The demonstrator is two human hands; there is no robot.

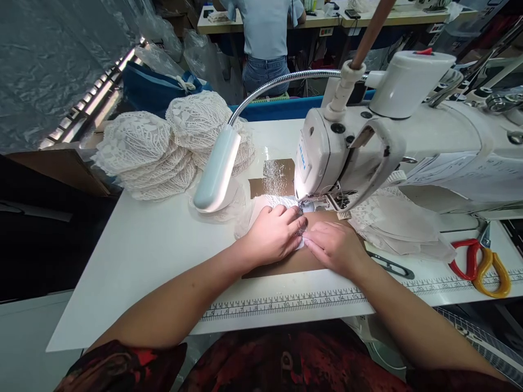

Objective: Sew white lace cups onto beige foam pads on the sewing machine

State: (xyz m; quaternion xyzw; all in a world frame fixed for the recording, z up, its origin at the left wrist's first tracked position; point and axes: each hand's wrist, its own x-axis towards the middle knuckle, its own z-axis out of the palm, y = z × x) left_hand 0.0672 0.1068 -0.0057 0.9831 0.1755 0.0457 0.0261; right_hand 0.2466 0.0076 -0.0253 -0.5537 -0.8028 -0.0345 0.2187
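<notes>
My left hand (pixel 275 233) rests with bent fingers on a piece of white lace (pixel 267 202), just left of the needle area of a white sewing machine (pixel 322 147). My right hand (pixel 335 247) pinches the near edge of the same piece, close to my left fingertips. Both hands lie over a brown sheet (pixel 281 267) on the white table. The presser foot is right behind my fingers and partly hidden. Part of the lace is covered by my left hand.
Stacks of lace cups (pixel 141 152) stand at the back left, near a lamp (pixel 218 169). More lace pieces (pixel 400 220), a grey cutter (pixel 392 265) and scissors (pixel 492 272) lie right. A ruler strip (pixel 286 302) lines the front edge. A person (pixel 265 32) sits beyond.
</notes>
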